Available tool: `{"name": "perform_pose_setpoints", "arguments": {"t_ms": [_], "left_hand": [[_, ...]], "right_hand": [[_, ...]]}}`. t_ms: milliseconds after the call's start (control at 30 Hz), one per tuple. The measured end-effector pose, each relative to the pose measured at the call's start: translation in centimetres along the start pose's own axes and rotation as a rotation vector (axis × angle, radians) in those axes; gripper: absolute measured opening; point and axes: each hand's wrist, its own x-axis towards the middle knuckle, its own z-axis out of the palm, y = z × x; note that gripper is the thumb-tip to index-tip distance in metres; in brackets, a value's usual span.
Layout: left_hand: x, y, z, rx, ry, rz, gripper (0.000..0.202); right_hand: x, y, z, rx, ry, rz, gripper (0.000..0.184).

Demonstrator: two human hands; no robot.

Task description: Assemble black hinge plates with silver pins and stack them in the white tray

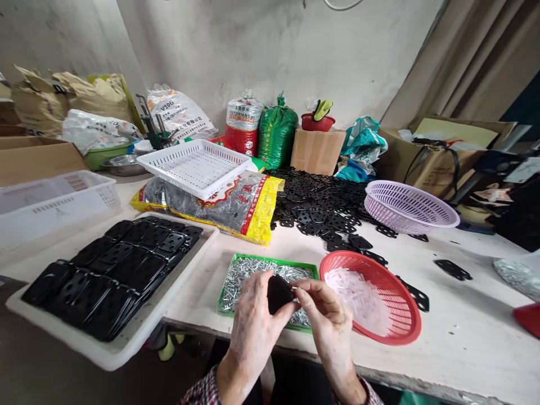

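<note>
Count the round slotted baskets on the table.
2 clear ones: the red basket right of the green tray, and the lilac basket farther back. Others may be hidden; the red thing at the right edge is too cut off to tell.

One black plate (277, 293) is being handled by two hands (256, 315) (331, 318); two round baskets (405, 315) (392, 215) (one red, one lilac) and, near the front edge, one green tray (274, 260) are being borne by the tabletop (472, 337).

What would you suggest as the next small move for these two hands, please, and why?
Perhaps the right hand should ease the small pale piece it seems to pinch against the black plate, since the left hand holds that plate and the pinch sits right at its edge.
</note>
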Motion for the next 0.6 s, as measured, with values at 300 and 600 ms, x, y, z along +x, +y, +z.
{"name": "perform_pose_setpoints", "arguments": {"t_ms": [300, 600], "left_hand": [[0.1, -0.4, 0.5, 0.002, -0.014, -0.009, 0.059], [0.6, -0.4, 0.8, 0.047, -0.002, 0.053, 0.058]], "right_hand": [[1.0, 0.2, -0.2, -0.106, -0.034, -0.113, 0.017], [1.5, 0.3, -0.6, -0.093, -0.115, -0.111, 0.015]]}}
